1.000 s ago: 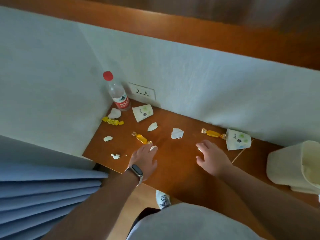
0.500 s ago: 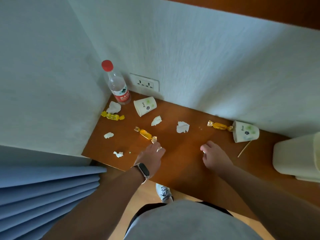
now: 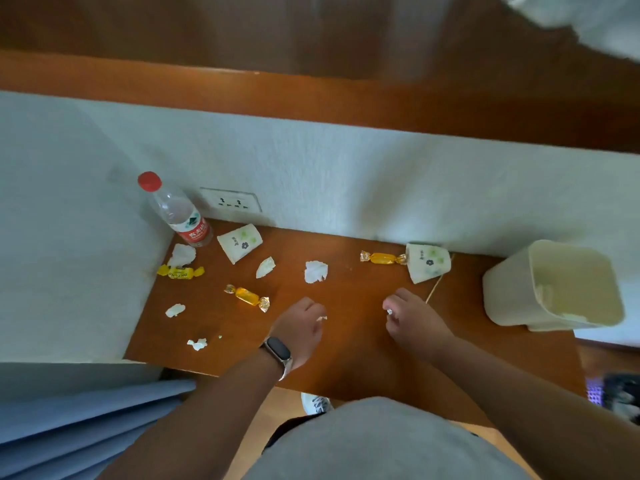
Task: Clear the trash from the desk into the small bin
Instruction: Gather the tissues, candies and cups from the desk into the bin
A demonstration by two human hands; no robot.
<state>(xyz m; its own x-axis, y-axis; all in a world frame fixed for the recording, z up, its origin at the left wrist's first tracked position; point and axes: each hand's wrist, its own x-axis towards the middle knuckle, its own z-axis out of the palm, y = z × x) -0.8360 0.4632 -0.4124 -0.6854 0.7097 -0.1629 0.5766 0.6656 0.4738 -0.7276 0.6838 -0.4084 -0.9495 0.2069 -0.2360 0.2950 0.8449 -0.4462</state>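
Thumb and fingertips of the left hand (image 3: 301, 327) pinch a small white scrap (image 3: 321, 318), the other fingers curled in beside it. The right hand (image 3: 412, 318) is curled the same way and pinches a crumpled white bit (image 3: 389, 311) at its fingertips. Both hands hover low over the front of the counter (image 3: 346, 358), knuckles up, forearms reaching in from the near edge and angled toward each other; a dark watch (image 3: 277, 349) sits on the left wrist.

The small bin (image 3: 505, 292) stands at the right end of the counter, well apart from the right hand, its mouth open toward the camera with pale paper inside. Between the right hand and the bin lies a thin stick (image 3: 434, 289), and beyond it a tipped paper cup (image 3: 428, 263) touches an orange candy (image 3: 382, 258). A torn tissue piece (image 3: 316, 271) lies just beyond the left hand, and a second orange candy (image 3: 246, 297) lies to its left. Further left are more white scraps, a yellow candy (image 3: 180, 271), another tipped cup (image 3: 240, 242) and an upright bottle (image 3: 176, 213) in the corner.
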